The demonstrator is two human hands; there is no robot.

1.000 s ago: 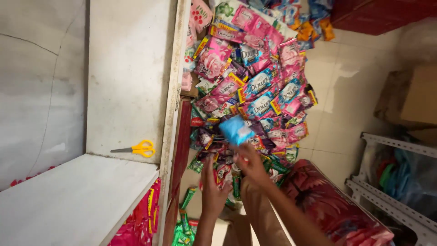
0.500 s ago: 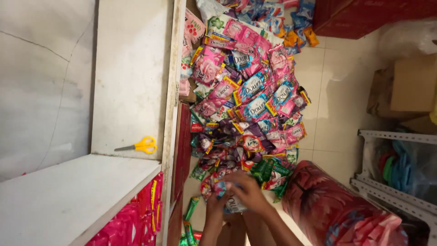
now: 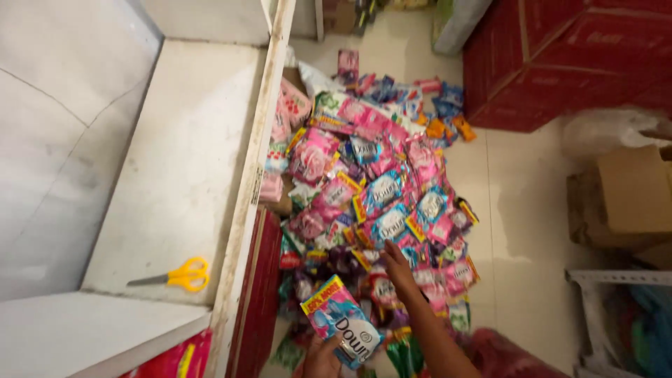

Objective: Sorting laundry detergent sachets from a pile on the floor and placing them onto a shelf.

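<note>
My left hand (image 3: 320,355) sits at the bottom edge and holds a blue and pink sachet pack (image 3: 341,321), tilted, above the heap. My right hand (image 3: 396,267) reaches forward with its fingers spread and touches the sachets in a large pile of pink, blue and purple sachet packs (image 3: 371,203) spread over the floor. Only part of the left hand shows below the pack.
A white counter (image 3: 182,161) runs along the left, with yellow-handled scissors (image 3: 178,274) lying on it. Red cabinets (image 3: 560,63) stand at the back right. Cardboard boxes (image 3: 630,196) and a metal rack (image 3: 616,308) are at the right. A red bag (image 3: 504,353) lies near my arm.
The view has tilted up and away from my hands. My left hand now holds up a blue and pink pack, and my right hand has stretched forward onto the pile.
</note>
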